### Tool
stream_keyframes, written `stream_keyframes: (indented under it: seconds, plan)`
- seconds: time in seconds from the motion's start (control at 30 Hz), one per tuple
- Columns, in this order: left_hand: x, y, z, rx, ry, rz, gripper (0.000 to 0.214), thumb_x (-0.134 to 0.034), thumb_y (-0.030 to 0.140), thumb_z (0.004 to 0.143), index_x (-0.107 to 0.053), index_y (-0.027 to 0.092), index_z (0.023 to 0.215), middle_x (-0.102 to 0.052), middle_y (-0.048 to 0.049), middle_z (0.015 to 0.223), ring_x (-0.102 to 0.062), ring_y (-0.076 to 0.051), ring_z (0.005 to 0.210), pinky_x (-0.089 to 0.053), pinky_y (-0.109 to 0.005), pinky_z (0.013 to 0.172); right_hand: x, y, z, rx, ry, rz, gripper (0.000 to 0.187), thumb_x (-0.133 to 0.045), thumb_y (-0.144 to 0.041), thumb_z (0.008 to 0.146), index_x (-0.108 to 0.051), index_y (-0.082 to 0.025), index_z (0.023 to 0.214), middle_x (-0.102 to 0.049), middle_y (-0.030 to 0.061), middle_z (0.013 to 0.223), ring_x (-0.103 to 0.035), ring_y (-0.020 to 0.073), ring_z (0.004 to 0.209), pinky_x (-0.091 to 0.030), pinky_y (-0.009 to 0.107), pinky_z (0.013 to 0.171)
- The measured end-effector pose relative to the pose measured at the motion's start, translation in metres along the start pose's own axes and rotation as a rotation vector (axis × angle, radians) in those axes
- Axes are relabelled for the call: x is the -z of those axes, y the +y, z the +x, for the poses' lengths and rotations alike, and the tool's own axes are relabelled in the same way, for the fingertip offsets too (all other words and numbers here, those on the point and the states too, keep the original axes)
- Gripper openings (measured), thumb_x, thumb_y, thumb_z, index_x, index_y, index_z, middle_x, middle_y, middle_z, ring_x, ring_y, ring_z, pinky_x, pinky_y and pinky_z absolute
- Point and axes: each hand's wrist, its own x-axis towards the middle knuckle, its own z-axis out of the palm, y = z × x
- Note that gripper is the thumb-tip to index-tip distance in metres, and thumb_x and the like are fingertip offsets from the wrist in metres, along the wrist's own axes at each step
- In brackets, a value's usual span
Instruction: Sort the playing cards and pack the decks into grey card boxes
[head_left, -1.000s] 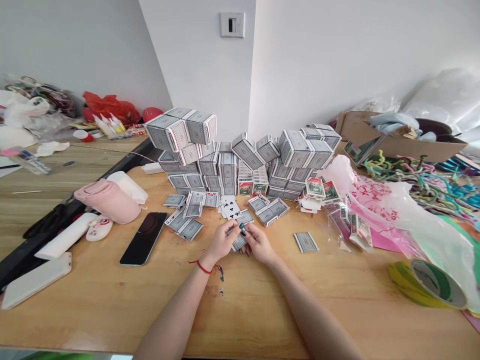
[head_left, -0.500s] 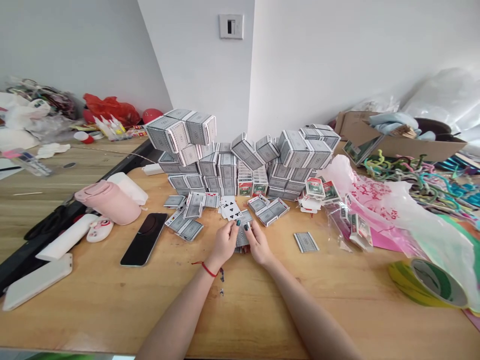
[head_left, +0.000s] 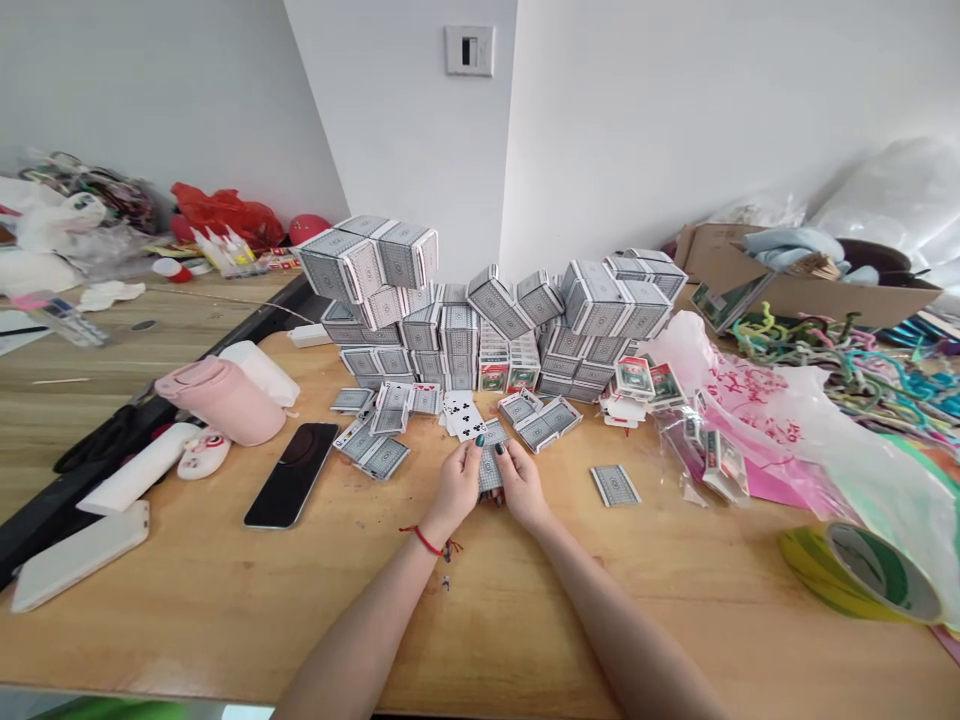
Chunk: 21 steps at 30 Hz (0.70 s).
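Observation:
Between my two hands is a playing card [head_left: 491,462] with its grey patterned back up; whether more cards lie under it I cannot tell. My left hand [head_left: 459,480] grips its left side, thumb on top. On its right side my right hand [head_left: 523,483] does the same. Just beyond lie face-up playing cards [head_left: 463,414] showing clubs. To the left is a loose group of folded cards [head_left: 379,450], and to the right are more folded cards [head_left: 549,424]. A single folded card [head_left: 615,485] rests apart at the right. Behind rises a structure of card boxes [head_left: 457,335].
On the left are a black phone [head_left: 291,475], a pink bottle [head_left: 225,398] and a white power bank [head_left: 81,555]. A roll of yellow tape [head_left: 859,570], a pink plastic bag [head_left: 765,400] and a cardboard box [head_left: 840,290] sit to the right. Red card packs [head_left: 634,377] lie beside the structure.
The whole view has shifted slightly, so things appear a little further right. Both hands keep their hold on the card, with the left wrist turned slightly.

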Motion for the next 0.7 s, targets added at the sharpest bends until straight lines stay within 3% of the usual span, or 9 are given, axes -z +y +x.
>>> stream_keyframes:
  seconds: [0.17,0.3,0.5,0.7]
  plan:
    - [0.0026,0.0055,-0.0006,-0.014,0.062,0.12,0.035,-0.033,0.04,0.082,-0.047,0.016,0.062,-0.051,-0.0013,0.056,-0.046,-0.011,0.051,-0.033,-0.021,0.046,-0.0036,0.0006,0.0004,-0.044,-0.019,0.057,0.033,-0.038,-0.052,0.08,-0.037,-0.021,0.07,-0.036,-0.0076,0.044,-0.03,0.0067,0.031,-0.024,0.02,0.029]
    - [0.0051,0.0068,-0.0006,-0.084,0.093,0.247,0.034,-0.035,0.039,0.081,-0.046,0.016,0.059,-0.049,-0.0007,0.053,-0.042,-0.01,0.049,-0.028,-0.022,0.045,-0.0021,0.0039,0.0013,0.047,0.064,-0.07,0.031,-0.04,-0.049,0.08,-0.038,-0.021,0.067,-0.037,-0.0051,0.051,-0.033,0.0084,0.042,-0.029,0.02,0.037]
    - [0.0027,0.0006,-0.0015,-0.062,0.063,0.114,0.036,-0.034,0.042,0.081,-0.043,0.016,0.059,-0.045,0.001,0.055,-0.04,-0.01,0.052,-0.032,-0.021,0.048,-0.0002,0.0065,0.0001,0.118,0.181,-0.186,0.028,-0.04,-0.045,0.081,-0.043,-0.02,0.069,-0.043,-0.0026,0.057,-0.038,0.0104,0.049,-0.032,0.021,0.044]
    - [0.0075,-0.0004,0.0015,-0.03,0.214,0.232,0.034,-0.036,0.042,0.081,-0.046,0.016,0.061,-0.048,0.0002,0.054,-0.042,-0.011,0.051,-0.03,-0.022,0.048,0.0002,0.0026,-0.0022,-0.037,-0.082,-0.019,0.03,-0.042,-0.049,0.08,-0.038,-0.021,0.073,-0.042,-0.0075,0.044,-0.036,0.0079,0.033,-0.029,0.02,0.034]
